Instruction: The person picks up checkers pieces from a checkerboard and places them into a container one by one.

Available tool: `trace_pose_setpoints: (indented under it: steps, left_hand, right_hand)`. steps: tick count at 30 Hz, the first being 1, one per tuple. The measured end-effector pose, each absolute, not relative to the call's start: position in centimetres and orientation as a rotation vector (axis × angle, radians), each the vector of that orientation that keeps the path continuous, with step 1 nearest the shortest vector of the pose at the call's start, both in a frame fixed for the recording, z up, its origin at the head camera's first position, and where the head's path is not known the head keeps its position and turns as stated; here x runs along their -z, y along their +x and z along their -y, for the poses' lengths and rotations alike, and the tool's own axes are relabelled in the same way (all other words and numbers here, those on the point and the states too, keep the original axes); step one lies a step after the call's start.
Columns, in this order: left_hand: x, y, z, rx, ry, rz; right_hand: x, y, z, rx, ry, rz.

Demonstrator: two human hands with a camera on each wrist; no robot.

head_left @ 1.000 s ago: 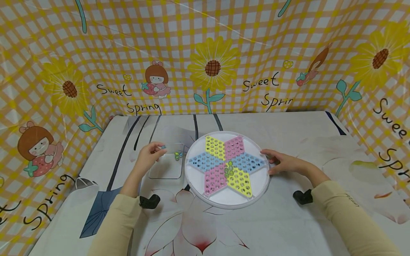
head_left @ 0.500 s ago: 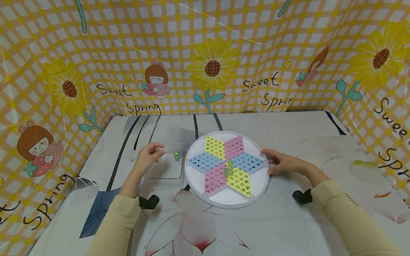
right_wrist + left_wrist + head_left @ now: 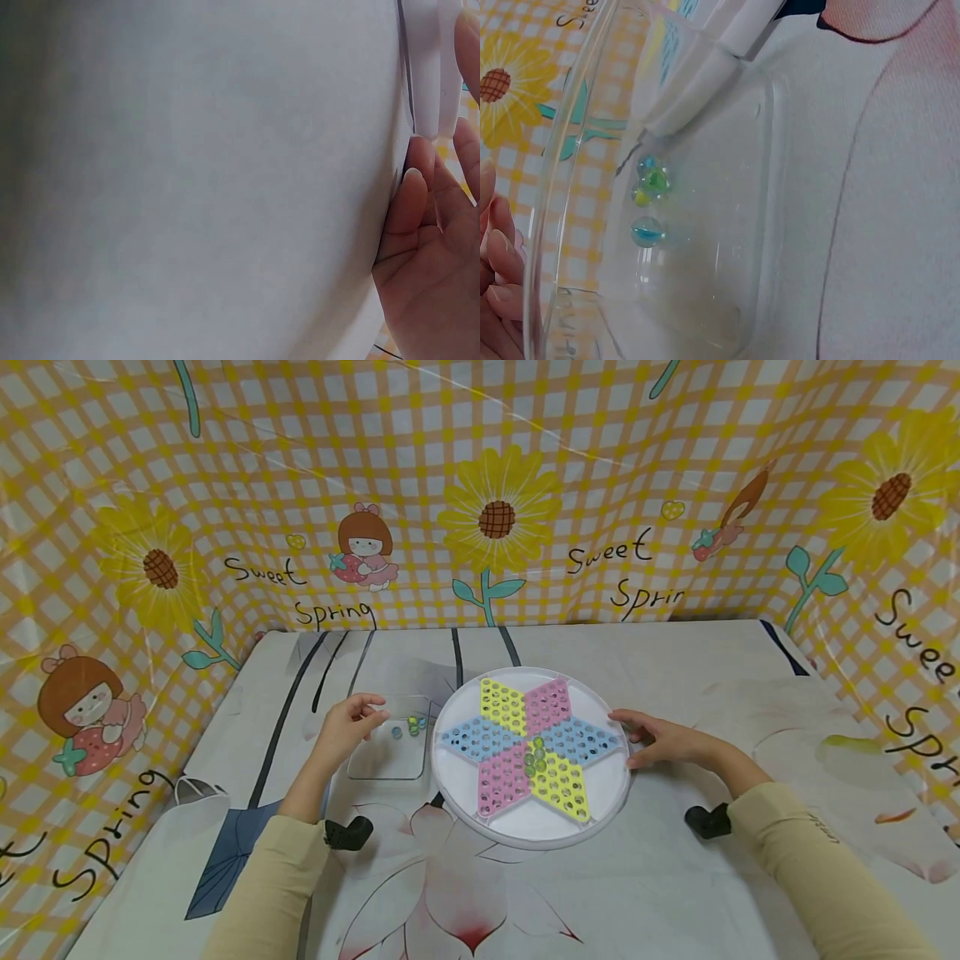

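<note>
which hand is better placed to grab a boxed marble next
Probably the left hand: it's by the clear box of marbles; the right hand is across the Chinese checkers board from it.

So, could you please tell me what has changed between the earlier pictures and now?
The left hand has let go of the blue marble it pinched, which has gone down into the clear tray, left of the other marbles there. The right hand stays at the edge of the round board, and the green marbles on it lie as before.
</note>
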State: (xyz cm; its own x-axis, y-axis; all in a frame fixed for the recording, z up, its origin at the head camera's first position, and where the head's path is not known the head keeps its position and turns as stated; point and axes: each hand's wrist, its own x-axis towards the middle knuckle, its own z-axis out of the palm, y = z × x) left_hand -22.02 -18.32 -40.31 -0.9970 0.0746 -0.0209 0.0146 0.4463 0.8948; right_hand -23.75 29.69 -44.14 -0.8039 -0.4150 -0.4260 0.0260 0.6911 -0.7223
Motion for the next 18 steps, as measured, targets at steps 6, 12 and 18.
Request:
trace_pose_setpoints:
  steps: [6,12,18]
  left_hand:
    - [40.9,-22.4,17.8,-1.614,0.152,-2.654]
    - [40.3,-22.1,16.0,-1.607,0.253,-2.623]
    - [39.0,-21.4,13.7,-1.589,0.373,-2.627]
  right_hand:
    - [44.2,-23.8,-29.7,0.993,-0.291,-2.323]
    - [44.1,-23.8,-29.7,0.991,-0.307,-2.323]
    - [44.1,-23.8,-29.6,0.988,-0.305,-2.323]
